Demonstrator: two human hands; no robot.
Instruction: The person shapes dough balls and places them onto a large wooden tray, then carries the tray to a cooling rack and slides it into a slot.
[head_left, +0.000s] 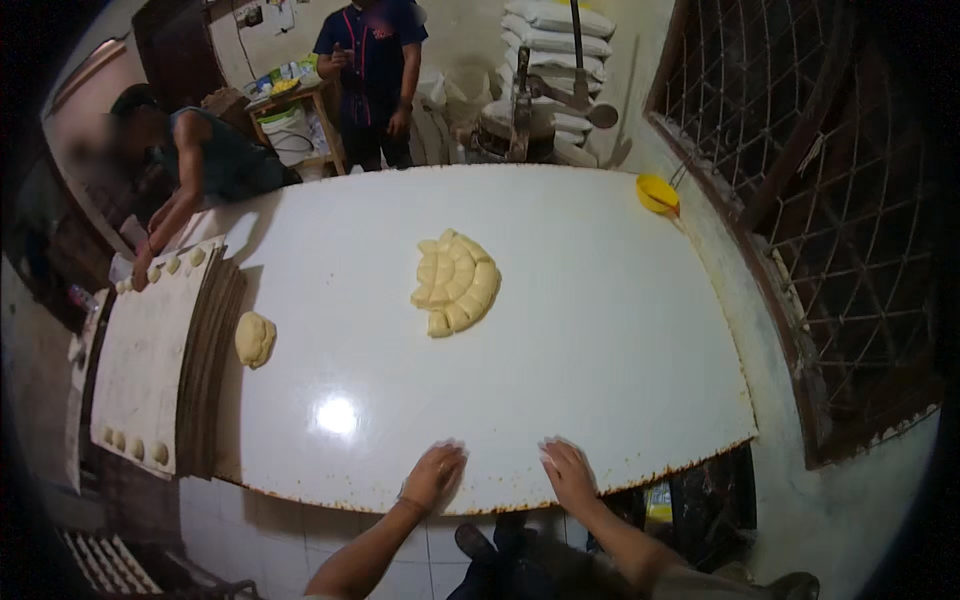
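My left hand point(435, 475) is low over the white table near its front edge. Its fingers are curled down and slightly smeared by motion. To its right, with a gap between, my right hand point(568, 472) is cupped in the same way at the same edge. The palms face the tabletop, so anything under them is hidden. Farther in, at the middle of the table, lies a rounded slab of pale yellow dough point(458, 282), scored into many small pieces, with a ragged left side.
The white table point(600, 330) has a rusty rim. A dough lump point(256, 339) lies beside stacked boards point(150, 350) bearing small dough balls. A co-worker point(190, 165) reaches over the boards; another person point(370, 80) stands behind the table. A yellow bowl point(656, 194) rests at the far right.
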